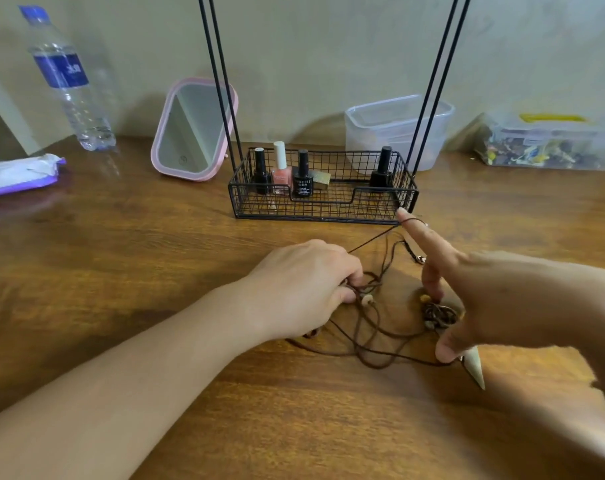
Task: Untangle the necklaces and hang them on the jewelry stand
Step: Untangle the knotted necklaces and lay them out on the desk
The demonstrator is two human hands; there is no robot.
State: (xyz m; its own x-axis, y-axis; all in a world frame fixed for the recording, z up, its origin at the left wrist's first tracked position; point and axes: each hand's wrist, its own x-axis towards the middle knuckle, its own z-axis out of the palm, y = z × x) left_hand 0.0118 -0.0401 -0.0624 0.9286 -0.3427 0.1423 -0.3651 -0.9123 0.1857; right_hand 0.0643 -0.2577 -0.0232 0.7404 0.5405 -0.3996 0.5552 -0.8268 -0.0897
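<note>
Tangled brown cord necklaces [373,327] lie on the wooden table between my hands, with a small pale bead, a knotted bead cluster [439,315] and a cream tooth-shaped pendant [474,367]. My left hand [301,289] pinches the cords by the pale bead. My right hand [495,299] has its index finger stretched out with a cord looped over the tip, while its thumb presses a cord beside the pendant. The black wire jewelry stand [323,206] rises just beyond; its top is out of view.
The stand's basket holds several nail polish bottles [282,171]. Behind are a pink mirror [193,129], a clear plastic tub [398,129] and a box of small items [543,143]. A water bottle [69,81] and wipes pack [17,174] sit at far left.
</note>
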